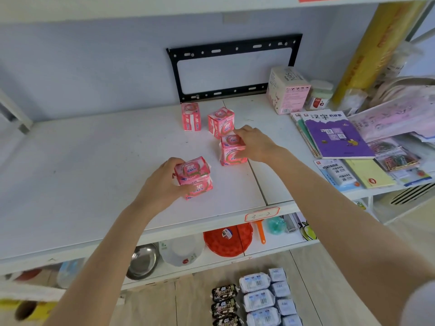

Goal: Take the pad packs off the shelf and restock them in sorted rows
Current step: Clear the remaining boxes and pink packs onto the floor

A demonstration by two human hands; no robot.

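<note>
Head view only.

Left hand [162, 182] is curled round the left side of a two-high pink stack [194, 178], which sits toward the front edge of the shelf board [82, 161]. Right hand [256, 144] is curled over the top and right side of a single pink pack [231, 150]. That one is further back, beside the seam between the boards.

The back-left pack [191, 116] and back-right pack [221, 122] stand near the back edge, close together but not touching, turned at different angles. Blue-white packs [259, 300] and dark packs [223, 300] lie in columns on the floor below the front edge.

We can't tell whether the pinks are coming off or going back. Our read is that they're being gathered into one group.

How we'd do it:
- Squeeze the stack at the join, so the fingers span both packs. The top one looks free to slide.
- Grip the single by its flat sides, not its crimped ends.
- Set the printed faces one way, square to the front edge.
- Close the gaps pack by pack and skip the one-handed sweep.

Materials:
- The packs are soft, roughly cubic blocks in glossy film. They probably dent under pressure and slip against each other.
- End flaps stick out and could snag a neighbouring pack.
- The board is matt white and scuffed, so drag should be low.
</note>
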